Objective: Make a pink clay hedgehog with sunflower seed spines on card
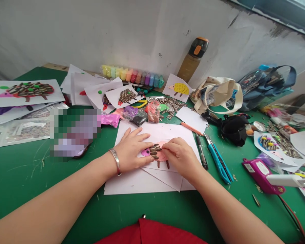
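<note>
A pink clay hedgehog point(162, 156) with a magenta face and brown legs lies on white paper point(127, 184), with several striped sunflower seeds point(155, 149) on its front part. My left hand point(132, 149), a silver bracelet at its wrist, rests flat on the paper with fingers spread, its thumb and forefinger beside the face. Over the hedgehog's rear part, my right hand point(180, 156) is pinched at the fingertips; what it holds, if anything, is hidden by the fingers.
Right of the paper lie a black pen point(202, 152) and a blue cutter point(220, 162). Behind are clay packets point(152, 112), a seed pile point(174, 105) and a bottle point(193, 59). Finished hedgehog pictures point(27, 93) lie left; a magenta device point(263, 174) sits right.
</note>
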A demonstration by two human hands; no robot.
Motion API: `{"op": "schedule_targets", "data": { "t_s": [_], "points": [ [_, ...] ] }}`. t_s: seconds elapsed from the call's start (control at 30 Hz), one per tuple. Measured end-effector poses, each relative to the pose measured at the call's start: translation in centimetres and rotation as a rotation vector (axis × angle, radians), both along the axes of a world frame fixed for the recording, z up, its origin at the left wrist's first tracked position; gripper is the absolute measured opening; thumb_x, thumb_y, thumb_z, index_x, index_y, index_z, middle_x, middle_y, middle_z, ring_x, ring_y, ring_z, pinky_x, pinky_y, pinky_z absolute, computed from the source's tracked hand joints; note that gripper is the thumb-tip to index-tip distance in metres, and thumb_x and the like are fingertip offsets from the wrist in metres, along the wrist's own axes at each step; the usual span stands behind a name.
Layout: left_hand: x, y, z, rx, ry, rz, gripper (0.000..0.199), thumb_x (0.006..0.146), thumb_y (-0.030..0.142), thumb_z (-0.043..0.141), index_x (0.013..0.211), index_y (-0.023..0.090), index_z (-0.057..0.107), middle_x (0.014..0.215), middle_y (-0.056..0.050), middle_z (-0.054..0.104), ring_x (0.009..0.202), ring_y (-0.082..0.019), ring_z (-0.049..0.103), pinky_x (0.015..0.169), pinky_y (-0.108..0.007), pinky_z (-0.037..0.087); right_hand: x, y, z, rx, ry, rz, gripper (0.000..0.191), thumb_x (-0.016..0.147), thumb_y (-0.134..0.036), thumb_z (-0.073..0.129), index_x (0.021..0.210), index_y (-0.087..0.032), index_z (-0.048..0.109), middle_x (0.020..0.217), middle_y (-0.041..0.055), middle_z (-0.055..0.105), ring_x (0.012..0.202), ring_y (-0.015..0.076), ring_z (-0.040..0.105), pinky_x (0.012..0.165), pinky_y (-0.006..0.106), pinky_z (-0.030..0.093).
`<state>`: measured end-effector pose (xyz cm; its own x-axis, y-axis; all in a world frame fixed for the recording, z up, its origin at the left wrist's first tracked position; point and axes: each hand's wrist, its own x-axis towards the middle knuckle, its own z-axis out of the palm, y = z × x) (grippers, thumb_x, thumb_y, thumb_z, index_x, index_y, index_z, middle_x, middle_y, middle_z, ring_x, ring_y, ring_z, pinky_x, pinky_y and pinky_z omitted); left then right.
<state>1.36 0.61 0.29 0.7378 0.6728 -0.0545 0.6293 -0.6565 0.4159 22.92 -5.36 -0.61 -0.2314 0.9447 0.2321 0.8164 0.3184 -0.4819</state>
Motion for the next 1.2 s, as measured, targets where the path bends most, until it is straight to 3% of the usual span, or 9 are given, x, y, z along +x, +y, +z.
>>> {"op": "schedule_targets", "data": {
  "t_s": [0.3, 0.87, 1.03, 1.2],
  "points": [
    [0.0, 0.0, 0.0, 0.004, -0.017, 0.005, 0.048, 0.082, 0.055, 0.058, 0.125, 0.033, 0.062, 0.140, -0.007, 0.052, 0.139, -0.042, 0.028, 0.108, -0.070, 0.017, -0.4, 0.3, -0.9, 0.036, -0.005, 0.016, 0.018, 0.089, -0.014, 0.054, 0.081, -0.018, 0.069, 0.076, 0.0045, 0.062, 0.078, 0.0182, 0.055, 0.070, 0.030, 0.043],
    [0.1, 0.0, -0.2, 0.026, 0.019, -0.004, 0.048, 0.081, 0.053, 0.061, 0.122, 0.029, 0.064, 0.143, -0.008, 0.050, 0.140, -0.041, 0.027, 0.109, -0.070, 0.016, -0.7, 0.2, -1.1, 0.039, 0.013, 0.026, 0.021, 0.090, -0.015, 0.053, 0.076, -0.020, 0.068, 0.073, 0.0041, 0.060, 0.076, 0.0179, 0.054, 0.068, 0.029, 0.043],
    [0.0, -0.1, -0.2, 0.021, 0.018, 0.007, 0.048, 0.080, 0.052, 0.063, 0.124, 0.031, 0.063, 0.143, -0.007, 0.050, 0.140, -0.041, 0.027, 0.109, -0.070, 0.016, 0.1, 0.7, -0.4, 0.052, 0.049, -0.031, 0.016, 0.088, -0.016, 0.055, 0.084, -0.020, 0.070, 0.077, 0.0037, 0.064, 0.080, 0.0179, 0.057, 0.072, 0.030, 0.045],
    [-0.1, 0.0, -0.5, 0.033, 0.002, -0.002, 0.050, 0.079, 0.053, 0.064, 0.125, 0.032, 0.062, 0.142, -0.007, 0.050, 0.139, -0.041, 0.027, 0.108, -0.070, 0.017, 2.7, 3.9, 1.3, 0.073, -0.041, -0.180, 0.020, 0.086, -0.017, 0.052, 0.082, -0.022, 0.071, 0.078, 0.0027, 0.067, 0.080, 0.0184, 0.060, 0.074, 0.030, 0.043]
  ]
}}
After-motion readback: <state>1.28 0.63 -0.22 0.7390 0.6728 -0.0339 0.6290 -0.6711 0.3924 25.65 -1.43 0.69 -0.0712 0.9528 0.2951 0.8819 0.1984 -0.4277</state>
